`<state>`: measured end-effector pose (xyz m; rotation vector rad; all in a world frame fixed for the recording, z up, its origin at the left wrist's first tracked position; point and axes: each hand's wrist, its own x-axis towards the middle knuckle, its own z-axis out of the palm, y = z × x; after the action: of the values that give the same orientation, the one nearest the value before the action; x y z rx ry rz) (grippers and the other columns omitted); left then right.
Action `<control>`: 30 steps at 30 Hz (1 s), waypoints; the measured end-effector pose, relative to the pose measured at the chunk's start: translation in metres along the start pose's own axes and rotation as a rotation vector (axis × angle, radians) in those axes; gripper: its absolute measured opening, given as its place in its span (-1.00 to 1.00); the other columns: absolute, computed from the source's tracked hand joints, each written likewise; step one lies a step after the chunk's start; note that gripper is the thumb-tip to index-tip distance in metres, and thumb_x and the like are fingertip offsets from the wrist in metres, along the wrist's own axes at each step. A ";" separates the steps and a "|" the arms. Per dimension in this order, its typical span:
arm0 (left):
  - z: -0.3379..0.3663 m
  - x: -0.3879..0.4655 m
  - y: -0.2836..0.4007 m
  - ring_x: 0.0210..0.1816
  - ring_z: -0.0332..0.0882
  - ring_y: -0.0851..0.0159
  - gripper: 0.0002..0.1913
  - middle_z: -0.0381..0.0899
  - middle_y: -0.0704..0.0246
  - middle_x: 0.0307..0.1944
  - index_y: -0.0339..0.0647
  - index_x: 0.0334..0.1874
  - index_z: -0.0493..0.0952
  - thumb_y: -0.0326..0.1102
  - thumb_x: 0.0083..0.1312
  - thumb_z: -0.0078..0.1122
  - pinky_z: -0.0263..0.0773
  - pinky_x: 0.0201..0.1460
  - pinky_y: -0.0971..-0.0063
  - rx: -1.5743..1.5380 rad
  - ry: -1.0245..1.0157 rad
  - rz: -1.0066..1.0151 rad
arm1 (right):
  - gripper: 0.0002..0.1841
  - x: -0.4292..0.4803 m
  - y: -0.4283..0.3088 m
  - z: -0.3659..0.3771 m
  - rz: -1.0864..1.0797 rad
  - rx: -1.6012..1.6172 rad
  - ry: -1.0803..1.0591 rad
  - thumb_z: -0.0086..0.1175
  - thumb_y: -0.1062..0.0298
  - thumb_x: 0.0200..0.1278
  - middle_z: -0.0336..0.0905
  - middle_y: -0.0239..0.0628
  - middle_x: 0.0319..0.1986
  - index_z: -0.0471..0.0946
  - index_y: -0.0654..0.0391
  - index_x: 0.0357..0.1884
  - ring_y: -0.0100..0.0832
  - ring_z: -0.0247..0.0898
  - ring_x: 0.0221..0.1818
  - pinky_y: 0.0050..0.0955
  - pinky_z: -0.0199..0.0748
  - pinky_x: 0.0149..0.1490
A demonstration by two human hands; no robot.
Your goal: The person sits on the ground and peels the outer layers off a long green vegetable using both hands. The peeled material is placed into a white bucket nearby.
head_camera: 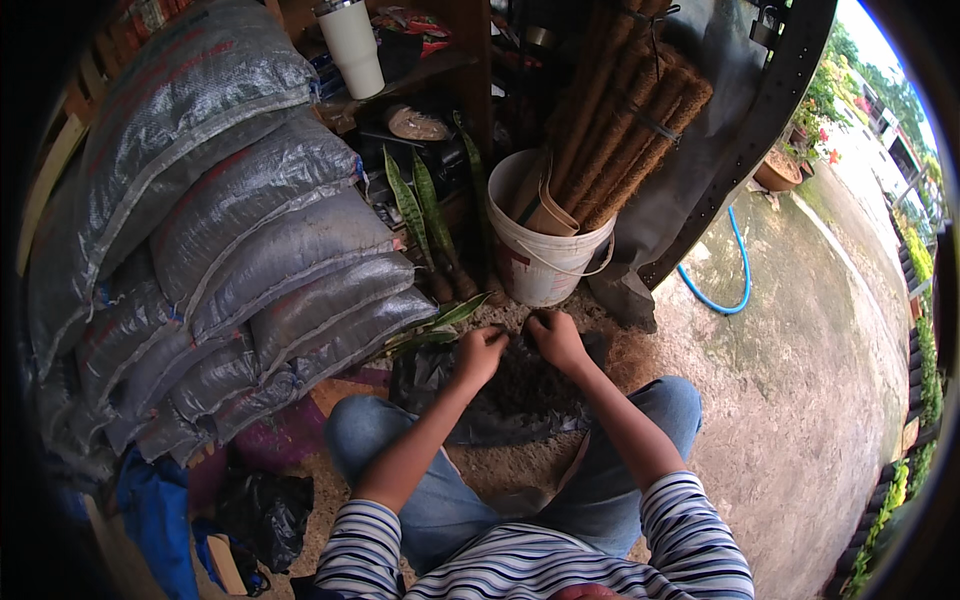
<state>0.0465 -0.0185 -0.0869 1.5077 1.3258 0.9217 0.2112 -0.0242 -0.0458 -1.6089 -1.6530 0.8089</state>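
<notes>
Dark loose soil (525, 382) lies on a black plastic sheet (480, 431) on the ground between my bent knees. Over the sheet's far left part is my left hand (481, 352), its thumb and fingers close together; whether something small is between them cannot be told. To its right, my right hand (553, 337) curls over the soil's far edge, its fingertips dark, and its hold is unclear. Cut snake plant leaves (450, 315) lie just beyond my left hand. Upright snake plants (427, 217) with bulging bases stand farther back.
Stacked filled woven sacks (285, 232) rise at the left. A white bucket (551, 262) holding coir poles (630, 142) stands ahead. A white tumbler (356, 56) is on a shelf. A blue hose (742, 277) lies on concrete at right; a black plastic bag (266, 514) is at lower left.
</notes>
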 end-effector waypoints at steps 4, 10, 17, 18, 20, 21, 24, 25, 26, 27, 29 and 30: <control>0.000 -0.006 0.018 -0.24 0.57 0.25 -0.72 0.58 0.14 -0.28 -0.36 -0.13 0.49 -0.33 0.17 0.06 0.41 -0.21 0.46 0.072 0.054 0.062 | -0.72 0.003 0.012 0.004 0.059 0.195 0.008 -0.08 0.31 0.20 0.54 -0.14 -0.49 0.46 0.38 -0.30 -0.47 0.42 -0.40 -0.39 0.36 -0.26; 0.004 -0.008 0.030 -0.13 0.52 0.31 -0.67 0.54 0.16 -0.16 -0.37 0.00 0.40 -0.41 0.18 0.07 0.39 -0.11 0.48 -0.221 -0.105 0.077 | -0.72 0.008 0.015 0.001 0.260 0.701 -0.214 -0.09 0.34 0.24 0.53 -0.29 -0.33 0.42 0.32 -0.10 -0.52 0.42 -0.34 -0.53 0.39 -0.24; 0.006 -0.004 0.017 -0.15 0.49 0.40 -0.69 0.53 0.26 -0.19 -0.39 -0.09 0.43 -0.51 0.10 0.18 0.36 -0.08 0.54 -0.140 -0.062 0.191 | -0.80 0.003 0.001 -0.007 -0.039 0.462 -0.177 0.06 0.46 0.06 0.57 -0.24 -0.42 0.53 0.29 -0.25 -0.54 0.43 -0.40 -0.51 0.39 -0.28; 0.005 -0.002 0.017 -0.17 0.49 0.40 -0.70 0.54 0.27 -0.21 -0.39 -0.12 0.44 -0.52 0.08 0.19 0.37 -0.09 0.53 -0.125 -0.051 0.194 | -0.81 0.003 0.001 -0.007 -0.046 0.454 -0.163 0.08 0.46 0.05 0.57 -0.23 -0.44 0.54 0.30 -0.28 -0.54 0.44 -0.41 -0.51 0.39 -0.28; 0.003 -0.001 0.019 -0.20 0.52 0.37 -0.73 0.56 0.25 -0.26 -0.39 -0.18 0.46 -0.52 0.05 0.22 0.38 -0.11 0.50 -0.095 -0.018 0.193 | -0.83 0.003 0.002 -0.006 -0.060 0.439 -0.136 0.10 0.45 0.02 0.58 -0.21 -0.47 0.56 0.31 -0.34 -0.54 0.45 -0.41 -0.50 0.39 -0.27; 0.002 -0.001 0.019 -0.22 0.53 0.35 -0.75 0.57 0.23 -0.30 -0.39 -0.23 0.48 -0.51 0.03 0.23 0.39 -0.12 0.49 -0.081 0.005 0.190 | -0.83 0.003 0.002 -0.006 -0.025 0.410 -0.153 0.10 0.45 0.04 0.57 -0.25 -0.47 0.55 0.31 -0.32 -0.56 0.43 -0.41 -0.52 0.39 -0.28; -0.001 -0.002 0.025 -0.24 0.55 0.35 -0.79 0.58 0.22 -0.34 -0.40 -0.27 0.49 -0.52 0.03 0.22 0.41 -0.16 0.49 -0.057 0.035 0.215 | -0.81 0.002 0.001 -0.007 0.036 0.323 -0.174 0.08 0.43 0.08 0.56 -0.31 -0.45 0.53 0.32 -0.28 -0.57 0.40 -0.42 -0.55 0.39 -0.28; -0.002 -0.003 0.028 -0.25 0.54 0.36 -0.80 0.58 0.23 -0.35 -0.40 -0.27 0.49 -0.52 0.04 0.21 0.42 -0.17 0.50 -0.052 0.039 0.229 | -0.81 0.002 -0.002 -0.007 0.028 0.294 -0.159 0.08 0.43 0.08 0.56 -0.29 -0.44 0.53 0.32 -0.29 -0.56 0.40 -0.41 -0.53 0.39 -0.26; -0.003 -0.003 0.029 -0.25 0.54 0.37 -0.81 0.58 0.24 -0.36 -0.41 -0.26 0.49 -0.53 0.06 0.19 0.44 -0.19 0.51 -0.100 0.019 0.173 | -0.82 0.001 -0.003 -0.008 0.020 0.265 -0.144 0.07 0.43 0.08 0.56 -0.28 -0.43 0.52 0.32 -0.29 -0.54 0.41 -0.41 -0.52 0.39 -0.25; -0.004 -0.004 0.030 -0.25 0.53 0.39 -0.82 0.58 0.26 -0.36 -0.41 -0.25 0.49 -0.54 0.08 0.16 0.45 -0.21 0.53 -0.146 0.001 0.118 | -0.81 0.001 -0.005 -0.007 -0.001 0.248 -0.145 0.07 0.42 0.09 0.56 -0.27 -0.41 0.52 0.32 -0.28 -0.53 0.41 -0.39 -0.51 0.38 -0.23; -0.004 -0.004 0.026 -0.25 0.52 0.42 -0.84 0.57 0.28 -0.35 -0.41 -0.24 0.49 -0.56 0.12 0.10 0.47 -0.24 0.56 -0.211 -0.015 0.057 | -0.79 -0.001 -0.006 -0.005 -0.043 0.216 -0.145 0.05 0.40 0.11 0.57 -0.25 -0.37 0.51 0.31 -0.26 -0.50 0.42 -0.35 -0.48 0.37 -0.19; -0.002 -0.001 0.018 -0.24 0.51 0.44 -0.85 0.57 0.29 -0.34 -0.41 -0.22 0.49 -0.57 0.15 0.06 0.47 -0.25 0.58 -0.230 -0.012 0.053 | -0.79 0.000 0.000 -0.002 -0.079 0.229 -0.137 0.04 0.40 0.12 0.56 -0.24 -0.36 0.50 0.30 -0.24 -0.49 0.42 -0.33 -0.48 0.37 -0.17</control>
<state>0.0501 -0.0198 -0.0693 1.3728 1.1337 1.0591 0.2128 -0.0247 -0.0443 -1.3480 -1.6402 1.0465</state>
